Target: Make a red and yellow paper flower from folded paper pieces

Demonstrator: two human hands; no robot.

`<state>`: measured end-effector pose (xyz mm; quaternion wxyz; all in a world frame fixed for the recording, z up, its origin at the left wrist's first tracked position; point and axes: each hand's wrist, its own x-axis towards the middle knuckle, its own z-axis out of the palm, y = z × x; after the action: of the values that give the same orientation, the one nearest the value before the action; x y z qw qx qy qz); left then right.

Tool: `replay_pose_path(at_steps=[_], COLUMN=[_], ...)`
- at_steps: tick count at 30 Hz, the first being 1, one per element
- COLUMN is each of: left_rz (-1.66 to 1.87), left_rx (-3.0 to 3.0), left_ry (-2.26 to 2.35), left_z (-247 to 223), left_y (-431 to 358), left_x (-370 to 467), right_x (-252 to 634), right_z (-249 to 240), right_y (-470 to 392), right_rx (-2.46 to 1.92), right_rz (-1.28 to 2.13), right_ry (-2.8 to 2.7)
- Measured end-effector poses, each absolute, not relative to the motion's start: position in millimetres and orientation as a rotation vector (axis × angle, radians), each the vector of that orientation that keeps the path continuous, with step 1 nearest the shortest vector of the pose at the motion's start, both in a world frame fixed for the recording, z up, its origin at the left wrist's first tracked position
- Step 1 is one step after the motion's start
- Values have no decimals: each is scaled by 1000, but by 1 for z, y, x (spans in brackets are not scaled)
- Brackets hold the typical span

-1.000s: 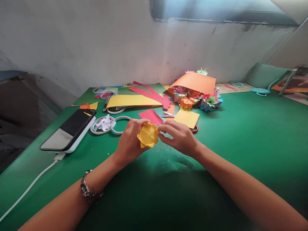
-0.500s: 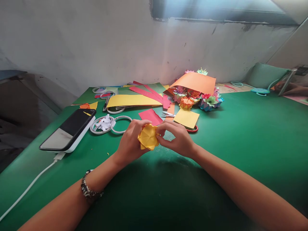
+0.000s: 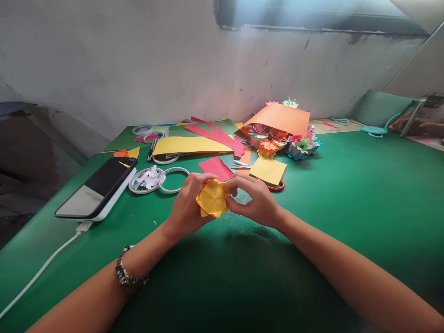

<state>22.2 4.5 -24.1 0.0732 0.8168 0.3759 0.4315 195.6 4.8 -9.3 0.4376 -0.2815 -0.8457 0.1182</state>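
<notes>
A folded yellow paper flower, shaped like a shallow cup with pointed petals, is held above the green table. My left hand wraps around its left side, thumb along the top. With thumb and forefinger, my right hand pinches a petal at the right edge. Just beyond my hands lie a red paper piece, a yellow paper square and scissors, whose red handle shows partly under the square.
At left, a phone rests on a white block with a cable. Tape rings stand near it, one holding white scraps. Coloured paper sheets lie toward the wall, beside several finished paper flowers under an orange sheet.
The yellow paper flower has turned and tilted slightly in my fingers, showing its inside more fully. Both hands stay in nearly the same place.
</notes>
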Motion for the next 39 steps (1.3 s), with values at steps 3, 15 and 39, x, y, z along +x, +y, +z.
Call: replay_pose_path(at_steps=[3, 15, 39], left_rz=[1300, 1372, 1471], left_rx=[2397, 1870, 1548], left_ry=[1097, 1187, 1194], left_z=[-25, -26, -23], left_y=[4, 5, -1], left_x=[23, 32, 47], right_x=[196, 195, 170], right_z=[-8, -4, -11], right_y=[4, 0, -12], right_rx=[-694, -775, -1034], right_rz=[320, 506, 558], right_ry=[-2091, -1969, -1672])
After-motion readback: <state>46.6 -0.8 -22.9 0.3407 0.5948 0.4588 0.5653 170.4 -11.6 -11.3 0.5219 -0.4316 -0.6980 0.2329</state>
